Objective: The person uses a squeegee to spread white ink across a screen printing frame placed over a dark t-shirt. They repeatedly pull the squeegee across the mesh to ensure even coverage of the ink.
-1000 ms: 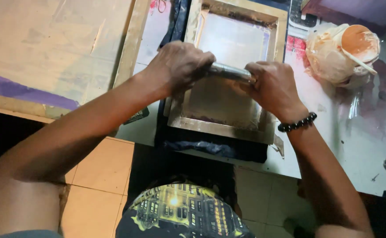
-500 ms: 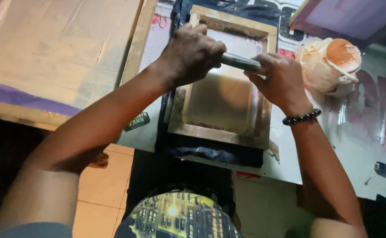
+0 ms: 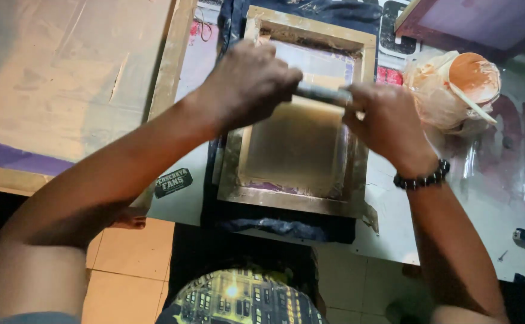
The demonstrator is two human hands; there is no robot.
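A wooden printing frame (image 3: 292,201) with a mesh screen lies on a dark cloth (image 3: 286,231) on the table. Both hands grip a grey squeegee bar (image 3: 322,93) held across the upper part of the screen. My left hand (image 3: 247,81) is closed around the bar's left end. My right hand (image 3: 382,123), with a black bead bracelet on the wrist, is closed around its right end. The blade under the bar is hidden by the hands.
A big wooden-framed screen (image 3: 64,78) lies at the left. An orange paint tub in a plastic bag with a stick (image 3: 460,87) stands at the right. Another frame (image 3: 472,24) is at the top right. Tiled floor shows below the table edge.
Both hands have pushed the squeegee bar away from me, from the near part of the screen toward its far end.
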